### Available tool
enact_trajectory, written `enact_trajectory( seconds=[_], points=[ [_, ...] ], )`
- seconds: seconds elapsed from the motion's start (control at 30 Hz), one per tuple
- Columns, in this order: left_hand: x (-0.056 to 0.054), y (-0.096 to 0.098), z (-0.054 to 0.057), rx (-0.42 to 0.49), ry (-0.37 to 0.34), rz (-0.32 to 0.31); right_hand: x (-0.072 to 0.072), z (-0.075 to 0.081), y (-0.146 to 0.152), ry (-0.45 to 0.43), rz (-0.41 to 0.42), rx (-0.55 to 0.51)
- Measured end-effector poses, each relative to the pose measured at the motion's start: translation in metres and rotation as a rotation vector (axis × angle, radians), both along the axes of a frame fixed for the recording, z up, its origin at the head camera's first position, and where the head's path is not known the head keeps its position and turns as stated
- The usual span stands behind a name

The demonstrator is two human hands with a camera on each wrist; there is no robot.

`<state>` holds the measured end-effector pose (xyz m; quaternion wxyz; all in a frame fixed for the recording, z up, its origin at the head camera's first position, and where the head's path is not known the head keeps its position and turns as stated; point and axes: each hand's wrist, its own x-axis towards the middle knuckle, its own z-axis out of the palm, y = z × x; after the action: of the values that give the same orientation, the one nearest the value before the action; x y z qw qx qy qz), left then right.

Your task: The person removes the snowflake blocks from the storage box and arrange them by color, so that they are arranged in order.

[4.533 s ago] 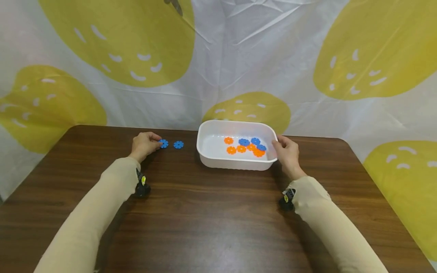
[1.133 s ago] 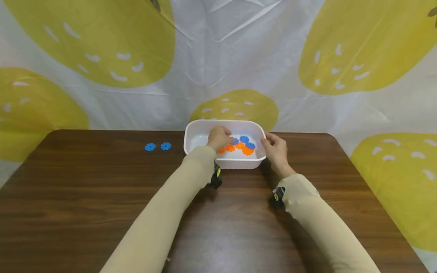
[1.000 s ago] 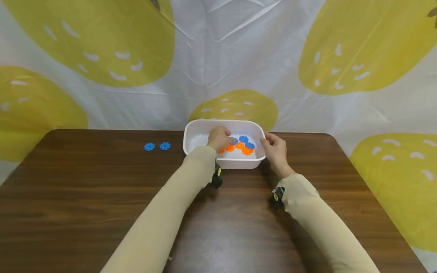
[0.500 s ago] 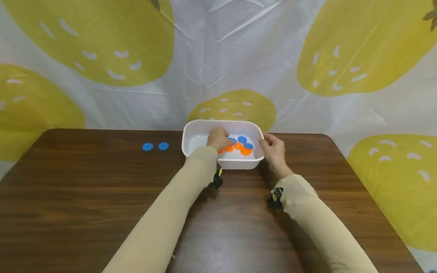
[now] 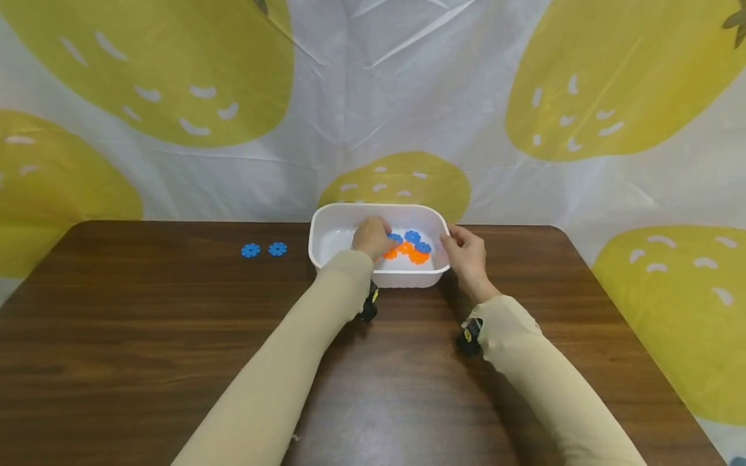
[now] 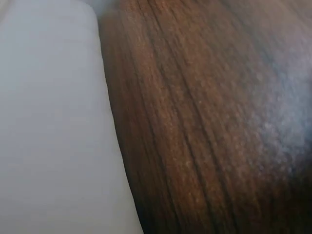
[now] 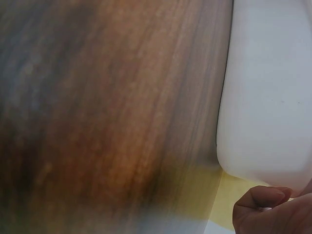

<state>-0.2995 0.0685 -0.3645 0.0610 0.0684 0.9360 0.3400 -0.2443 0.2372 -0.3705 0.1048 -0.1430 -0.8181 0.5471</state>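
Observation:
A white plastic bin [image 5: 408,279] stands at the back of the table, with orange notched discs [image 5: 418,257] and blue notched discs [image 5: 412,237] lying in its right half. My left hand [image 5: 370,237] reaches down into the bin, its fingertips right at a blue disc [image 5: 395,238]. The back of the hand hides most of its fingers and some orange discs; I cannot tell whether it grips one. My right hand [image 5: 468,259] holds the bin's right end by the rim, and the right wrist view shows its curled fingers [image 7: 265,196] at the bin's corner.
Two blue notched discs [image 5: 264,249] lie side by side on the brown wooden table [image 5: 146,323], left of the bin. Behind the table's far edge hangs a white cloth [image 5: 344,129] with large yellow fruit prints.
Since the oldest frame, my left hand has left the blue disc at the left and moved right into the bin. Over the last second both hands stay put; only the head view shifts slightly.

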Motion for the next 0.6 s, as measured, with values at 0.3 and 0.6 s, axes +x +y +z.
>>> enact_trajectory(
  seconds=[0.3, 0.6],
  points=[
    [0.0007, -0.0002, -0.0024, -0.025, 0.033, -0.015, -0.0001, -0.0009, -0.0006, 0.007, -0.007, 0.010],
    [0.0059, -0.0031, 0.0009, 0.025, 0.003, 0.007, 0.0004, 0.0001, -0.0036, -0.007, 0.004, -0.016]
  ],
)
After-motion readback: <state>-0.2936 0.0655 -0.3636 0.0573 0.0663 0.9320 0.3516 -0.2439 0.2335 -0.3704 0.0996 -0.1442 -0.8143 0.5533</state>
